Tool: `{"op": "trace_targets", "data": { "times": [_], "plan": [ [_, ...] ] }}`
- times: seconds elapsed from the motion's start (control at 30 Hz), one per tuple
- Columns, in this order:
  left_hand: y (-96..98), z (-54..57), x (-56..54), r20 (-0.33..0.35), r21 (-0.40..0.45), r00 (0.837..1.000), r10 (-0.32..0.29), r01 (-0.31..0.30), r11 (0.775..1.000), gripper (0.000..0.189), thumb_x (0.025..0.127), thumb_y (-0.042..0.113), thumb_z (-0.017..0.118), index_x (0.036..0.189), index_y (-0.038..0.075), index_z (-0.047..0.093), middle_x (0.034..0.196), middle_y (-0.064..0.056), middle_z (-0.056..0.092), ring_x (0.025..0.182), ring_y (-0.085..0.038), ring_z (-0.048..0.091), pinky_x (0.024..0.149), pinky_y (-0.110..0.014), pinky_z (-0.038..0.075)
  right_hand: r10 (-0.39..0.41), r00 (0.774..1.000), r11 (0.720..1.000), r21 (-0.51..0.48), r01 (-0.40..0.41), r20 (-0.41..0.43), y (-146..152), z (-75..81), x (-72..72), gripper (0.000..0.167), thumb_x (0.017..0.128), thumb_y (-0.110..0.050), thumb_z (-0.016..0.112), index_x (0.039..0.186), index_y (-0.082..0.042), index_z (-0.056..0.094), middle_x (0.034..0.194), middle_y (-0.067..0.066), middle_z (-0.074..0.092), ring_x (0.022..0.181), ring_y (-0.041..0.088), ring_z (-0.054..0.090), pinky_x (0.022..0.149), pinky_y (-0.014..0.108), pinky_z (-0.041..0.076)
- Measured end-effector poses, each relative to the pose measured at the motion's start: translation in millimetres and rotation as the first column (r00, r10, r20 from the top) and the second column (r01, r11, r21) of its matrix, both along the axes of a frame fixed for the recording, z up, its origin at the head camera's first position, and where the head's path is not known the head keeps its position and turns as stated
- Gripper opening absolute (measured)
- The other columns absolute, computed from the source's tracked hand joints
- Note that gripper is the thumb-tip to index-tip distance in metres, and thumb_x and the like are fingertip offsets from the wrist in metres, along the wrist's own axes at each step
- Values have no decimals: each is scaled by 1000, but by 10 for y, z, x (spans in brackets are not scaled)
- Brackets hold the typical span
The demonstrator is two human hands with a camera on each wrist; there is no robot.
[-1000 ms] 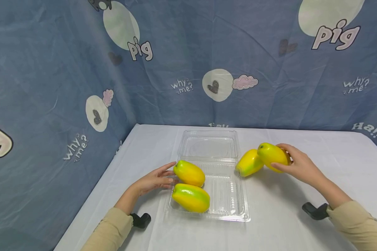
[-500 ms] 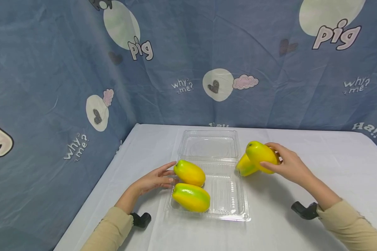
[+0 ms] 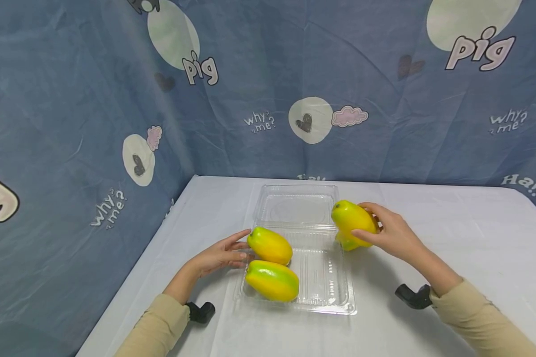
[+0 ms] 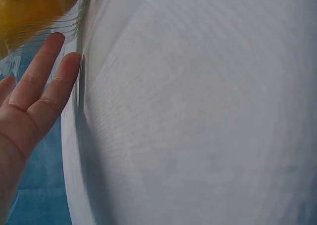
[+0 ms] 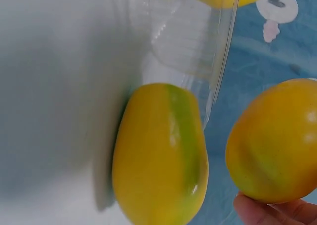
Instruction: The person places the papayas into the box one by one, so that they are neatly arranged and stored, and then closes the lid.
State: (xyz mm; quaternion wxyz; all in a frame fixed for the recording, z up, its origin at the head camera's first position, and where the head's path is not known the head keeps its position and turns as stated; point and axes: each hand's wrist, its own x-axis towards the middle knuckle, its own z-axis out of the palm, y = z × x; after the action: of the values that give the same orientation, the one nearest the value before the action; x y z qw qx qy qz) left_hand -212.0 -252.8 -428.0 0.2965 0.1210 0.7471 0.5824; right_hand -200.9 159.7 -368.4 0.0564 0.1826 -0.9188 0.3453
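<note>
My right hand (image 3: 395, 233) grips a yellow-green papaya (image 3: 353, 223) and holds it up off the table by the right edge of a clear plastic clamshell box (image 3: 321, 300). Under it, mostly hidden in the head view, another papaya (image 5: 161, 155) lies against the box's edge; the right wrist view shows it fully. Two more papayas, a rear one (image 3: 270, 246) and a front one (image 3: 272, 281), lie side by side in the box's left half. At the left wall my left hand (image 3: 214, 258) has its fingers spread and relaxed, fingertips right at the box and rear papaya.
The box's lid (image 3: 297, 206) lies folded back toward the far side. A white cloth covers the table (image 3: 464, 238). Behind and to the left hangs a blue printed curtain (image 3: 232, 89). Each wrist carries a black bracket (image 3: 413, 296).
My right hand has moved left with its papaya, which now overlaps most of the one lying beside the box. My left hand and the two papayas in the box have stayed put.
</note>
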Motion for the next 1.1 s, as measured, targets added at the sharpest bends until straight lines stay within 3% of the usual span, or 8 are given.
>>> {"op": "trace_targets", "data": {
  "times": [0.77,1.1],
  "plan": [
    [-8,-11,-6,-4,1,1000,-18,18,1000,77,88,23,61,148,15,13,144,-23,30,119,-31,50,92,-40,46,26,999,999,-41,-25,25,-411,-104,15,61,78,-42,70,125,-8,50,103,9,62,85,20,55,67,30,47],
    [-17,-31,-23,-2,9,1000,-24,24,1000,77,88,23,61,148,16,13,145,-23,29,119,-31,50,93,-40,46,8,1000,1000,-18,-9,-16,-597,-209,57,64,76,-44,70,125,-7,51,118,11,59,96,23,55,79,40,47]
  ]
}}
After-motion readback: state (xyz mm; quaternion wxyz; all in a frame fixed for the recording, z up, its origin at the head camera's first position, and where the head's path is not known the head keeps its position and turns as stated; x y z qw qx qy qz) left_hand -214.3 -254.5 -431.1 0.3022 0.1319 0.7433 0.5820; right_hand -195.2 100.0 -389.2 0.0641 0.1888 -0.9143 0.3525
